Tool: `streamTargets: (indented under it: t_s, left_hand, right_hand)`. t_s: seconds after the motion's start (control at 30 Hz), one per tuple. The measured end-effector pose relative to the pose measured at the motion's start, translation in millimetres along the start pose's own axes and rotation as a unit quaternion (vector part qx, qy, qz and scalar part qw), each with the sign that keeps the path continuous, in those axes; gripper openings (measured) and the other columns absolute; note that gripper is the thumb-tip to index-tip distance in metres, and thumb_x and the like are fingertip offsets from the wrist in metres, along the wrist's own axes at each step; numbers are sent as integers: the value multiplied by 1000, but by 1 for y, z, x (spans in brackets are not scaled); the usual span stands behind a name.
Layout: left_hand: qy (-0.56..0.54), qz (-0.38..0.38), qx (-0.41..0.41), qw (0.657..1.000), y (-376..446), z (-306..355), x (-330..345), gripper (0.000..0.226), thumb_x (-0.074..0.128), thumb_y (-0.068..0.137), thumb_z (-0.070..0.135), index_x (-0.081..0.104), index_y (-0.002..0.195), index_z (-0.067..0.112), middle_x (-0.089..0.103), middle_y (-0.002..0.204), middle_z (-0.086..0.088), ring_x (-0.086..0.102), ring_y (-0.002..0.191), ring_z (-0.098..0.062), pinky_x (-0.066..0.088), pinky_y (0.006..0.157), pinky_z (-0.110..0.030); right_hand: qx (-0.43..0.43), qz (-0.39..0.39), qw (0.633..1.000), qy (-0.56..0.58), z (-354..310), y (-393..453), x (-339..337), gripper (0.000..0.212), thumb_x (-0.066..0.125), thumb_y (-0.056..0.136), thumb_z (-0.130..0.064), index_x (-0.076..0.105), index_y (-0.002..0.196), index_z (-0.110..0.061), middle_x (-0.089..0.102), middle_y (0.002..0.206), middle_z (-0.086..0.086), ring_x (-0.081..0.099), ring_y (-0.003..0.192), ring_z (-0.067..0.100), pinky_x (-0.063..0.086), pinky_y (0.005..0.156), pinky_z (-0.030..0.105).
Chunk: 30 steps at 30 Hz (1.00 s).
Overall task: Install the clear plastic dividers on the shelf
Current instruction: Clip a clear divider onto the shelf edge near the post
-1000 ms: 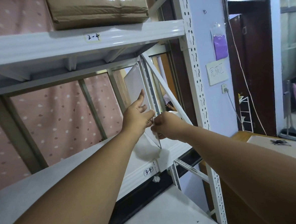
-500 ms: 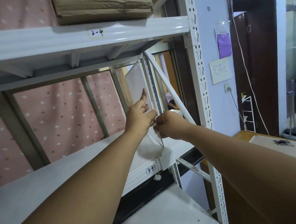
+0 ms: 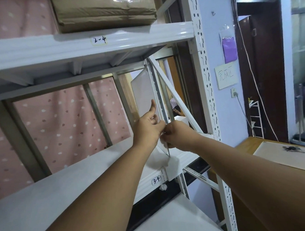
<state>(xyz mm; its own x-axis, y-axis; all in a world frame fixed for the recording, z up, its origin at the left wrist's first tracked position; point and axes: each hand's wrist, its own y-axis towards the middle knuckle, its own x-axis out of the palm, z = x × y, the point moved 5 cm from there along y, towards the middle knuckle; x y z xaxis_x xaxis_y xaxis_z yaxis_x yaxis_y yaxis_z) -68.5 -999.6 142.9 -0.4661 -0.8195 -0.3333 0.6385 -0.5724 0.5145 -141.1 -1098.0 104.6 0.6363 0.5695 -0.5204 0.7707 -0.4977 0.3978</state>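
Both arms reach fwd into the middle bay of a white metal shelf (image 3: 91,174), at its right end. The divider (image 3: 143,96), a clear/frosted plastic sheet, stands on edge on that shelf, running front to back, just left of the diagonal brace (image 3: 175,98) & the rear upright; its top corner sits near the underside of the upper shelf (image 3: 72,48), lower front corner comes down to the shelf's front lip by the "3-4" label (image 3: 156,179). Left hand (image 3: 148,128) lies flat against the sheet's left face, fingers together & stretched, thumb up & apart from them, pointing at the sheet's upper part; not gripping, just pressed on. Right hand (image 3: 176,134) is on the sheet's front edge from the right side, fingers curled in & pinched on that edge, fingertips hidden behind the knuckles, so exact contact can't be told. The 2 hands touch or nearly touch at the sheet's edge. On the upper shelf, marked "2-4" (image 3: 99,40), a brown wrapped parcel (image 3: 104,10) sits. Behind the rack: pink dotted curtain (image 3: 59,124). To the right: perforated post (image 3: 206,76), bluish wall with a handwritten note (image 3: 226,76), a purple bag (image 3: 229,49) above it, a socket w/ plug (image 3: 234,92) below. Lower right: wooden desk (image 3: 246,145) w/ a pale board (image 3: 279,154) on it & a bunch of keys (image 3: 292,148) on the board.
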Motion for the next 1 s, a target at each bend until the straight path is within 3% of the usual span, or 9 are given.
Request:
streamTargets:
  t_s: [0.33,0.4,0.43,0.5,0.67,0.83,0.9,1.0]
  left_hand:
    - [18,41,-7,999,-14,-16,-4,73,76,92,8,48,157,28,66,146,-3,66,132,-23,58,106,-41]
    - [38,41,2,998,-20,-19,3,77,75,93,10,43,158,34,65,147,-1,65,131,-19,54,102,-21]
    - [39,52,5,998,-21,-19,4,78,75,93,12,41,159,37,65,147,0,66,130,-17,50,93,-8]
    - [34,62,2,997,-21,-19,3,78,76,93,13,41,158,39,65,147,1,67,128,-15,42,80,3]
    - [40,56,-3,998,-21,-20,3,75,75,92,12,46,157,35,61,150,5,64,132,-13,50,105,-21]
    - [45,60,-16,997,-20,-24,6,72,75,93,14,47,156,35,70,141,-5,66,130,-14,53,108,-27]
    - [42,59,-18,997,-19,-25,5,71,76,93,15,47,156,35,70,141,-5,66,130,-13,51,107,-24]
    - [42,53,-21,997,-21,-25,5,73,76,93,15,45,157,35,67,145,-3,63,133,-12,46,103,-18]
  right_hand:
    - [-28,-19,999,-40,-1,-2,11,17,58,88,1,71,80,6,72,73,24,71,69,39,61,72,51]
    - [-17,-22,1000,-11,7,-7,13,16,57,86,4,71,80,7,72,72,25,70,70,40,61,70,47]
    - [-20,-22,999,-12,8,-6,12,16,57,86,4,71,79,6,72,72,24,70,69,38,61,68,43]
    - [-25,-28,999,-24,8,-3,12,16,58,87,2,72,79,3,73,70,19,71,66,32,62,64,35]
    - [-36,-16,999,-34,13,-4,12,18,57,86,-2,71,74,0,72,66,14,70,63,29,62,70,47]
    - [-31,-5,999,-23,15,-3,14,19,57,84,-3,70,71,-1,71,63,14,69,58,27,61,69,49]
    - [-27,-9,999,-18,15,-3,14,19,58,84,-3,70,70,-1,71,62,13,67,56,24,61,69,50]
    - [-15,-15,1000,-5,17,-2,13,18,59,83,-4,71,70,-1,72,63,14,71,61,31,62,71,51]
